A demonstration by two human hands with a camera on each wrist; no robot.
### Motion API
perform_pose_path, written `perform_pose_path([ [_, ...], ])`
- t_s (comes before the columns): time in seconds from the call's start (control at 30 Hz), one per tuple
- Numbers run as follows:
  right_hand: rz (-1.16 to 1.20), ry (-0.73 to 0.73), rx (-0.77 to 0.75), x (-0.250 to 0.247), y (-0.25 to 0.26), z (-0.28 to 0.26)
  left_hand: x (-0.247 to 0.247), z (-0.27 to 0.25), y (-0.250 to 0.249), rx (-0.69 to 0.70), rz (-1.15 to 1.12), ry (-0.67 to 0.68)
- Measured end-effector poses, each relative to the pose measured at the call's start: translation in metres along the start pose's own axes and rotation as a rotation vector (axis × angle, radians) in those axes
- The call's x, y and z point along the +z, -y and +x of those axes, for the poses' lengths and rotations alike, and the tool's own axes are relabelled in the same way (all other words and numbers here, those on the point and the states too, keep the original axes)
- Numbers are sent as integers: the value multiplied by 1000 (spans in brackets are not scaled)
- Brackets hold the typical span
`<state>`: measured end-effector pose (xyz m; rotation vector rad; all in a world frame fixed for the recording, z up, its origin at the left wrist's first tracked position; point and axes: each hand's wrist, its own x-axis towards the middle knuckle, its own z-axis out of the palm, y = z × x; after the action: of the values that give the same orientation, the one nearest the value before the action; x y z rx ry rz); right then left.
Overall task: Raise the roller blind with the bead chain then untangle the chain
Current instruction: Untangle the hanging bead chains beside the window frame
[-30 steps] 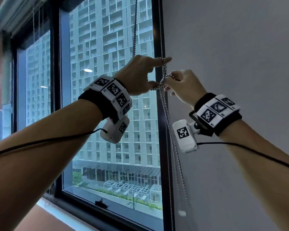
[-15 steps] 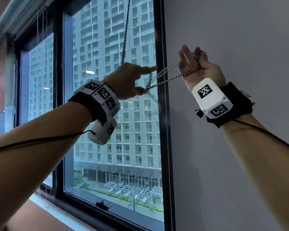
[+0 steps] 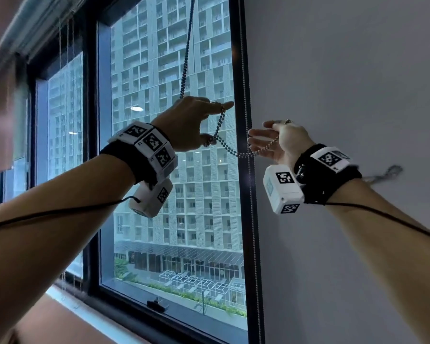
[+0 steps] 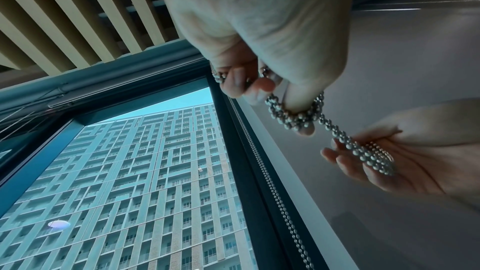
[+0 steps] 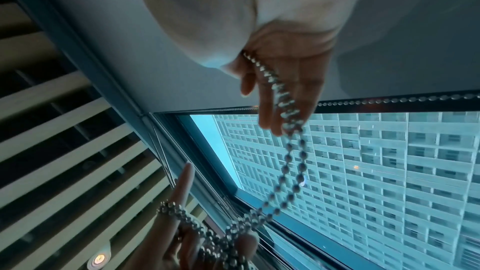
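The metal bead chain (image 3: 188, 45) drops from above in front of the window to my left hand (image 3: 196, 120). That hand pinches it, with a loop wound round a fingertip (image 4: 298, 118). From there a doubled length (image 3: 241, 153) sags across to my right hand (image 3: 276, 142), just right of the frame. The right palm faces up and left with straight fingers (image 5: 270, 110), and the chain (image 5: 283, 93) only lies across it. A blurred piece of chain (image 3: 387, 172) shows past my right wrist. A separate strand (image 3: 250, 194) hangs straight along the frame. The window glass is uncovered.
The black window frame (image 3: 241, 244) stands between my hands, with a grey wall (image 3: 345, 70) to its right. A sill (image 3: 67, 306) runs along the lower left. The blind's tube (image 4: 64, 87) sits under a slatted ceiling (image 4: 64, 17).
My hands pulled apart from the knot. The right hand swung out to the right, then came lower and opened flat, so the chain between them now sags. The left hand kept its hold.
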<state>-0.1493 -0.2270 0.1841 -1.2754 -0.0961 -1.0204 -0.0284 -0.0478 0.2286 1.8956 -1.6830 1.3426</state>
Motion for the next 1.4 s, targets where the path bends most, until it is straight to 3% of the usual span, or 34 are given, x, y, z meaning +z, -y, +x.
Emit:
perform_pose_path([
  [0.13,-257,-6,206,4,-1,-5,2,2,2,13,-1,-31],
  [0.23,-963,133,439,6,-1,-22,2,3,1,31,-19,-53],
  [0.3,-1209,194,399,11,-4,-34,3,4,-2,47,-14,-49],
  [0.37,-1051,200,202,15,-7,-33,5,5,-5,62,-4,-36],
  [0.43,-699,326,74,24,-7,-30,7,6,-8,78,-5,-30],
  [0.5,-392,481,56,33,-8,-29,7,6,-11,97,-2,-45],
  [0.57,-268,535,73,38,-11,-28,7,6,-11,107,0,-65],
  [0.73,-383,533,-31,43,-13,-25,5,2,-4,96,26,-83],
  [0.93,-989,498,-366,32,-13,-18,3,-4,1,72,-18,-65],
  [1.2,-745,333,-440,22,-15,-15,-1,-14,19,38,5,-80],
  [1.4,-533,193,-338,9,-12,-12,-1,-27,32,42,-90,-134],
])
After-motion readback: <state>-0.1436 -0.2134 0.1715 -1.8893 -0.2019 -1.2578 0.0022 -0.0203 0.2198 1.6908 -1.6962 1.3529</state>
